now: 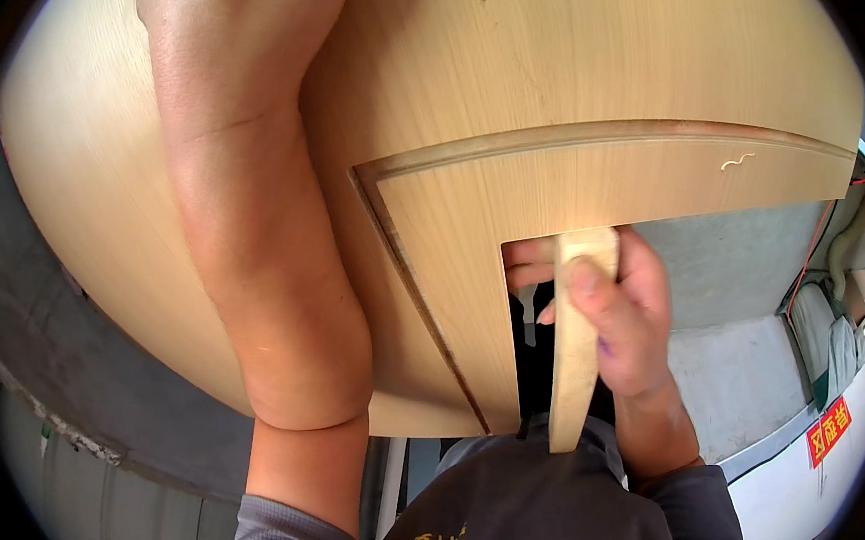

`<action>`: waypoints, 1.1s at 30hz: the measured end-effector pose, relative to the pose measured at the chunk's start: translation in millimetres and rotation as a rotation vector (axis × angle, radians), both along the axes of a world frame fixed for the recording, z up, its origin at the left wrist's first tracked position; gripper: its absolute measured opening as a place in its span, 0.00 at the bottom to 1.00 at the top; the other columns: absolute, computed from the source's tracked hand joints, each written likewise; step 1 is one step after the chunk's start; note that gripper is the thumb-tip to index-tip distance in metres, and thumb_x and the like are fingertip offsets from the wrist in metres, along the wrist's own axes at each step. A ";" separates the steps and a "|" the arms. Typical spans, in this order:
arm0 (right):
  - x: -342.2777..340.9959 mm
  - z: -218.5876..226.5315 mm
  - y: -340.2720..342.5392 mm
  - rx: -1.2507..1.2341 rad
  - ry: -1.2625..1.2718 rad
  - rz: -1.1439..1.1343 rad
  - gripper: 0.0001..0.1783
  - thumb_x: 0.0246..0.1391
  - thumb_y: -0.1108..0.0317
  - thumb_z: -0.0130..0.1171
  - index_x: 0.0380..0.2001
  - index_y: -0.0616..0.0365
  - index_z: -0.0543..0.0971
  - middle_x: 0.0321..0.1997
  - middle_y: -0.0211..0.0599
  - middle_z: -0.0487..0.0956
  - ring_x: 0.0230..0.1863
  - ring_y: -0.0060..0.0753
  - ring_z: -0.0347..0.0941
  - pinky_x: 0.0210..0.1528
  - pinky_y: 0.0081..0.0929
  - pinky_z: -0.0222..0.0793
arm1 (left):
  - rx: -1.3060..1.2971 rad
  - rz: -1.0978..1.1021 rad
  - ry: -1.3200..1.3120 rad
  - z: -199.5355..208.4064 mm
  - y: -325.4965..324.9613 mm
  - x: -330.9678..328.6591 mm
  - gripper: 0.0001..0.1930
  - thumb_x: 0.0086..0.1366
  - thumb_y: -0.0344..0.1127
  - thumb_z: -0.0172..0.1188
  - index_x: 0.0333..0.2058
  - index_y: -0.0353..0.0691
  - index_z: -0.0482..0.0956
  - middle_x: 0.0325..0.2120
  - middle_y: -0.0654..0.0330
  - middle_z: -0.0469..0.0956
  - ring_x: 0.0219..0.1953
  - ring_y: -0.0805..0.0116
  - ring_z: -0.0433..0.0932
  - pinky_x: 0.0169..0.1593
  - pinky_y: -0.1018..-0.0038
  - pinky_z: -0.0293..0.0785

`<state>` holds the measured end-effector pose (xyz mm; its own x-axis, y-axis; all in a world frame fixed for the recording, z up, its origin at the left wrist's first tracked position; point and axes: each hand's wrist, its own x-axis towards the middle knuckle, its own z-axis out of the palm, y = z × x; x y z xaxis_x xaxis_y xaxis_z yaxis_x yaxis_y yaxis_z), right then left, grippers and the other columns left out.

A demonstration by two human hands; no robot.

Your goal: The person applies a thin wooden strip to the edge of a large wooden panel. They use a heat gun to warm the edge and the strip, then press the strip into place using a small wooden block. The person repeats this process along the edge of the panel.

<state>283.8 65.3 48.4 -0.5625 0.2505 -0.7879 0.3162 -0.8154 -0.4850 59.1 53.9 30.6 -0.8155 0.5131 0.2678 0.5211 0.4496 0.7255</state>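
My right hand (631, 306) grips a pale wooden strip (577, 360), with the thumb on its near face and fingers wrapped behind it. The strip stands nearly upright from my view, its upper end at the lower edge of a rectangular cut-out in a large wood-grain panel (558, 51). Some fingertips show inside the cut-out. My left arm reaches up across the panel; only the wrist and heel of my left hand (245, 27) show at the top edge, and its fingers are out of the picture. A routed groove (584, 137) runs across the panel and down its left side.
A small curled wood shaving (737, 162) lies on the panel. At the right are a grey floor (735, 359), a red cable (810, 259), bags (824, 343) and a red sign (830, 433) on a white surface. A grey ribbed surface (98, 504) is at the lower left.
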 end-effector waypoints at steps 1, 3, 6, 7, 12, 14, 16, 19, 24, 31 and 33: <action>-2.2 -3.7 -4.0 0.053 0.031 0.082 0.22 0.64 0.61 0.60 0.52 0.68 0.71 0.41 0.38 0.79 0.41 0.25 0.75 0.44 0.24 0.71 | -0.043 0.076 0.108 -11.5 5.6 -2.4 0.31 0.73 0.52 0.50 0.62 0.30 0.70 0.60 0.42 0.72 0.64 0.51 0.70 0.68 0.65 0.63; -4.1 -14.7 -10.5 0.156 0.092 0.247 0.22 0.63 0.62 0.60 0.52 0.67 0.71 0.41 0.36 0.78 0.40 0.23 0.72 0.44 0.23 0.69 | -0.059 0.091 0.166 -20.3 4.3 -6.5 0.31 0.73 0.51 0.50 0.62 0.30 0.70 0.61 0.42 0.71 0.64 0.52 0.69 0.68 0.65 0.62; -3.6 -12.8 -8.8 0.074 0.072 0.166 0.21 0.63 0.63 0.60 0.53 0.67 0.70 0.41 0.32 0.76 0.39 0.19 0.68 0.44 0.22 0.67 | 0.067 -0.103 0.033 -20.2 -14.6 -20.0 0.31 0.73 0.50 0.51 0.63 0.29 0.70 0.62 0.42 0.70 0.65 0.52 0.68 0.69 0.65 0.62; -3.4 -9.7 -5.0 0.016 0.060 0.163 0.21 0.63 0.64 0.60 0.53 0.66 0.70 0.41 0.32 0.76 0.40 0.19 0.68 0.44 0.21 0.67 | 0.097 -0.159 -0.009 -16.7 -19.3 -23.6 0.31 0.73 0.50 0.51 0.63 0.29 0.69 0.62 0.42 0.70 0.65 0.52 0.68 0.69 0.65 0.61; 0.9 -5.7 2.5 -0.013 0.068 0.162 0.20 0.64 0.65 0.59 0.53 0.67 0.70 0.43 0.31 0.76 0.40 0.19 0.69 0.44 0.20 0.67 | 0.049 0.028 0.075 -17.0 -3.3 -10.2 0.32 0.73 0.53 0.51 0.63 0.31 0.70 0.64 0.42 0.68 0.68 0.50 0.65 0.71 0.63 0.59; 6.6 -8.0 3.5 -0.021 0.042 0.136 0.20 0.64 0.66 0.59 0.53 0.68 0.70 0.45 0.37 0.77 0.42 0.23 0.73 0.44 0.22 0.71 | 0.040 0.064 0.173 -28.9 2.4 -8.1 0.32 0.72 0.54 0.52 0.63 0.32 0.70 0.64 0.42 0.67 0.69 0.49 0.63 0.71 0.62 0.58; 7.9 -6.5 12.1 -0.038 0.040 0.091 0.21 0.64 0.66 0.59 0.53 0.69 0.70 0.47 0.42 0.78 0.45 0.28 0.76 0.46 0.26 0.75 | -0.029 0.105 0.137 -30.7 0.9 -9.6 0.33 0.72 0.55 0.52 0.63 0.34 0.71 0.65 0.43 0.66 0.70 0.49 0.62 0.72 0.61 0.57; 9.5 -1.0 23.0 -0.083 0.028 0.088 0.23 0.64 0.65 0.59 0.54 0.71 0.69 0.49 0.49 0.79 0.50 0.35 0.78 0.51 0.35 0.78 | -0.071 0.047 0.056 -14.5 -5.2 -13.3 0.33 0.71 0.56 0.53 0.63 0.37 0.71 0.65 0.45 0.66 0.70 0.49 0.62 0.72 0.60 0.56; 17.8 0.5 34.6 -0.050 0.000 0.059 0.23 0.63 0.64 0.59 0.53 0.71 0.70 0.47 0.48 0.80 0.43 0.32 0.80 0.45 0.30 0.78 | -0.031 0.014 0.057 -20.5 -0.9 -14.3 0.32 0.71 0.56 0.53 0.63 0.36 0.72 0.64 0.45 0.67 0.69 0.49 0.63 0.71 0.60 0.57; 40.7 0.4 56.8 0.066 -0.029 0.061 0.21 0.62 0.62 0.59 0.48 0.69 0.71 0.35 0.45 0.81 0.27 0.22 0.72 0.31 0.22 0.71 | -0.023 0.011 0.051 -20.2 -2.8 -10.3 0.32 0.71 0.55 0.52 0.62 0.34 0.72 0.63 0.44 0.68 0.67 0.49 0.65 0.71 0.61 0.58; 37.5 -2.8 53.9 0.074 -0.014 0.046 0.20 0.62 0.62 0.58 0.47 0.69 0.71 0.33 0.43 0.79 0.26 0.22 0.71 0.30 0.22 0.70 | -0.027 -0.001 0.047 -17.8 -5.6 -8.5 0.32 0.71 0.55 0.52 0.62 0.34 0.72 0.63 0.44 0.69 0.67 0.49 0.65 0.70 0.61 0.59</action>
